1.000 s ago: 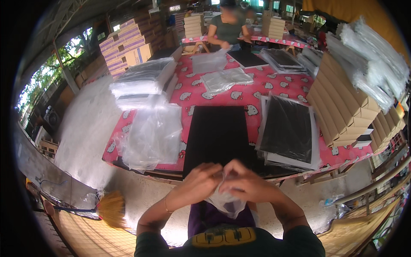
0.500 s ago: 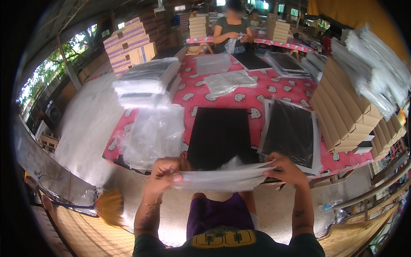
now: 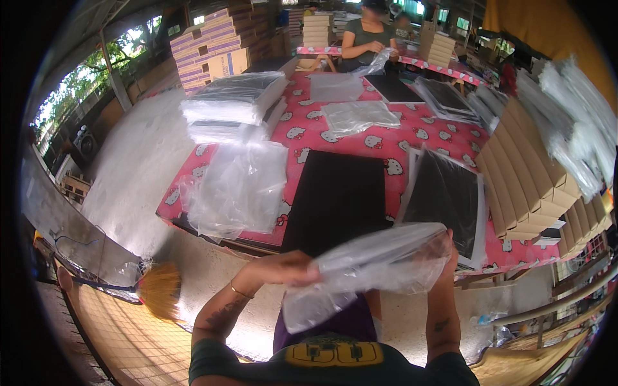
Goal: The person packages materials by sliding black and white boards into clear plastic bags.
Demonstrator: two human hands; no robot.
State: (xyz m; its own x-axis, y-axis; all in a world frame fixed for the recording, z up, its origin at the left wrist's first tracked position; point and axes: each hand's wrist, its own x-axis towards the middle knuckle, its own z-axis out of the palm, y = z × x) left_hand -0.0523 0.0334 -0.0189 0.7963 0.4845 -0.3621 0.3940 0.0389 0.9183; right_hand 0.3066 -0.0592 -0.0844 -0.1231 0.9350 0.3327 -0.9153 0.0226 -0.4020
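Both hands hold one clear bag [image 3: 367,270] in front of the chest, near the table edge [image 3: 257,244]. Left hand [image 3: 290,269] grips the bag at its 9 o'clock end, fingers closed over the film. Right hand [image 3: 447,254] grips the 3 o'clock end; it is mostly hidden behind the film, so finger spread cannot be told. The bag hangs crumpled, lower corner toward 7 o'clock.

At 12 o'clock of the bag lies a black sheet [image 3: 338,196] on the pink cloth [image 3: 309,128]. At 10 o'clock, a loose bag pile [image 3: 238,190]. At 1 o'clock, bagged black sheets [image 3: 447,196]. At 2 o'clock, stacked cartons [image 3: 528,174]. Far at 12 o'clock, another person [image 3: 367,35] handles film
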